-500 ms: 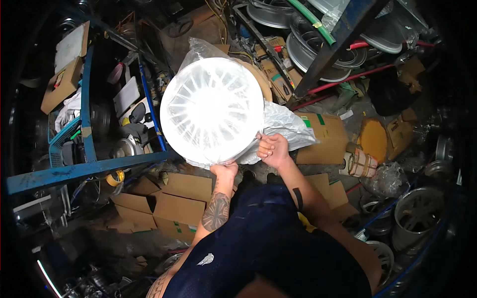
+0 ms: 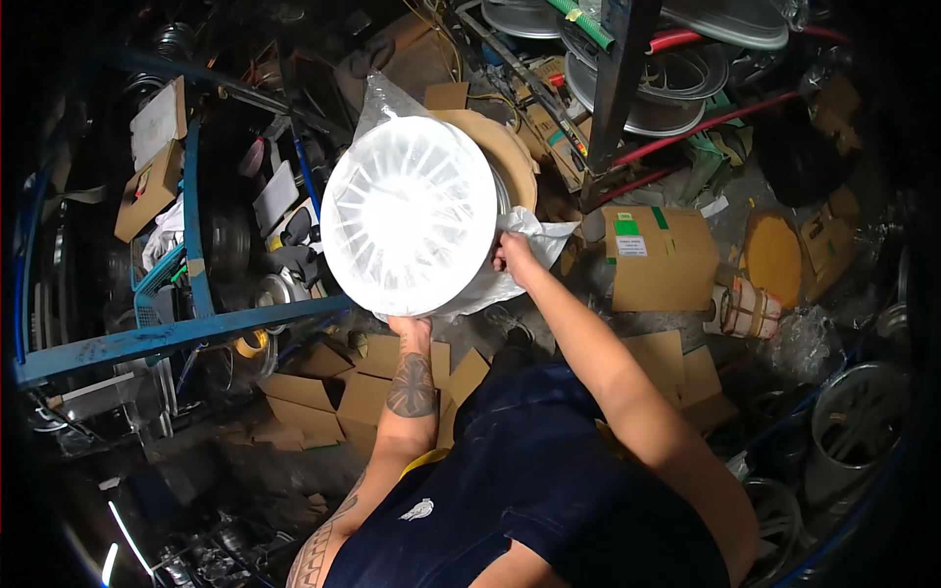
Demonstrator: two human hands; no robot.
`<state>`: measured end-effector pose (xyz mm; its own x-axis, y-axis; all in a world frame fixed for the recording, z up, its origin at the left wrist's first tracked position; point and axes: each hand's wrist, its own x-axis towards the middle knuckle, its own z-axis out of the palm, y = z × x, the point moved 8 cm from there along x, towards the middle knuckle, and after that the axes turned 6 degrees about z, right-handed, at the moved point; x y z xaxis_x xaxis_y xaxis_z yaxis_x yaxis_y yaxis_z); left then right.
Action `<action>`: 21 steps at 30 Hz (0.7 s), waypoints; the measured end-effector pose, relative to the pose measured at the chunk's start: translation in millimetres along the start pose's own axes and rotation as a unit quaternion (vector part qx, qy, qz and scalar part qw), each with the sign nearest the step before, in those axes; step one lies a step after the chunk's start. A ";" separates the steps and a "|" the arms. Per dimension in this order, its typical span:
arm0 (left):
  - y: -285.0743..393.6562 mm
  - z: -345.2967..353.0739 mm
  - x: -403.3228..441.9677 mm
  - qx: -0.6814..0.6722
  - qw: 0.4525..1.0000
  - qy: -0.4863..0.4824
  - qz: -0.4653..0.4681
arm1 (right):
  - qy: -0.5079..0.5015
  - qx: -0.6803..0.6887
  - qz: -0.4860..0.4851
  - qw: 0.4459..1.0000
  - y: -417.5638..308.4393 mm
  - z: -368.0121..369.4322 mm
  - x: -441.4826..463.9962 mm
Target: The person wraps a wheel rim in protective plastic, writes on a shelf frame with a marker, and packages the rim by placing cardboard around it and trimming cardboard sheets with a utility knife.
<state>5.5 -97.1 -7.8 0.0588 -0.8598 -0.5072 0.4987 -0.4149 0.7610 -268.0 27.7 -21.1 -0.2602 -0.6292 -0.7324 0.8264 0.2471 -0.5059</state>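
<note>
from my end of the head view, i have the left grip [image 2: 410, 326] pressed against the lower edge of the wrapped wheel [image 2: 412, 211]; its fingers run out of sight there, so i cannot tell how far they close. my right grip [image 2: 515, 257] is clenched, its fingers curled in on the white plastic [image 2: 544, 238] beside the wheel's right edge. the wheel sits just ahead of the left grip and to the left of the right grip, its spoked face turned up toward me and glaring bright, with clear film [image 2: 387, 98] rising past its far edge. beyond the right grip, partly behind the wheel, i see a round brown cardboard piece [image 2: 520, 157]. to the right of that same grip, well apart from it, stands a closed carton [image 2: 667, 274] with green tape and a white label. farther ahead on the right, silver rims [image 2: 676, 88] are stacked behind a dark metal post [image 2: 619, 88], and a green hose [image 2: 585, 24] slants above them. to the left of my left grip runs a blue rack beam [image 2: 176, 341], with a yellow roll [image 2: 251, 343] just below it. nearer to me than the left grip lie open cartons [image 2: 304, 404].
</note>
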 end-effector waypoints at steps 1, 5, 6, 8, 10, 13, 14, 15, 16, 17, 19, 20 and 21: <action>0.5 2.6 0.8 0.021 1.000 0.001 0.012 | 0.005 -0.005 -0.013 1.000 3.4 0.3 3.7; 31.3 -2.4 -15.2 0.025 0.995 0.019 0.093 | 0.022 -0.106 -0.031 0.994 6.4 3.4 -4.9; 36.1 3.8 -26.8 0.009 0.993 0.017 0.115 | 0.018 -0.115 -0.033 0.993 10.5 1.8 -0.7; 37.9 -3.0 -35.0 -0.007 0.996 0.017 0.088 | -0.002 -0.124 -0.043 0.991 6.0 2.6 -10.3; 31.0 -13.8 -14.5 -0.006 0.997 -0.018 0.073 | -0.028 -0.109 -0.063 0.992 -7.1 7.4 -24.2; 32.1 -23.6 7.6 0.066 0.995 0.021 0.076 | -0.002 -0.044 -0.004 0.999 -13.0 10.4 -25.1; 31.2 -32.0 17.9 0.099 0.991 0.046 0.075 | 0.008 -0.048 -0.013 0.999 -17.8 13.1 -28.4; 27.8 -45.6 37.2 0.104 0.988 0.051 0.103 | 0.002 -0.057 -0.034 0.998 -14.6 13.8 -26.1; 29.7 -46.1 40.2 0.167 0.981 0.063 0.072 | -0.003 -0.068 -0.058 0.996 -15.7 14.7 -24.2; 31.7 -46.4 43.9 0.226 0.971 0.073 0.040 | 0.002 -0.092 -0.078 0.993 -16.9 13.7 -23.1; 47.5 -31.1 36.4 0.319 0.942 0.087 -0.052 | 0.028 -0.135 -0.101 0.985 -16.0 10.5 -20.7; 45.0 -23.5 51.8 0.337 0.937 0.005 -0.092 | 0.052 -0.162 -0.123 0.978 -19.0 6.7 -14.6; 39.4 -26.1 71.0 0.350 0.924 -0.076 -0.131 | 0.077 -0.191 -0.144 0.968 -23.0 1.6 -9.7</action>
<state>51.9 -166.7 -24.4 -0.1330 -0.7129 -0.6886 -0.2068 -0.6595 0.7227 -283.7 26.9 -1.6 -0.5475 -0.6023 -0.5810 0.4724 0.3506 -0.8086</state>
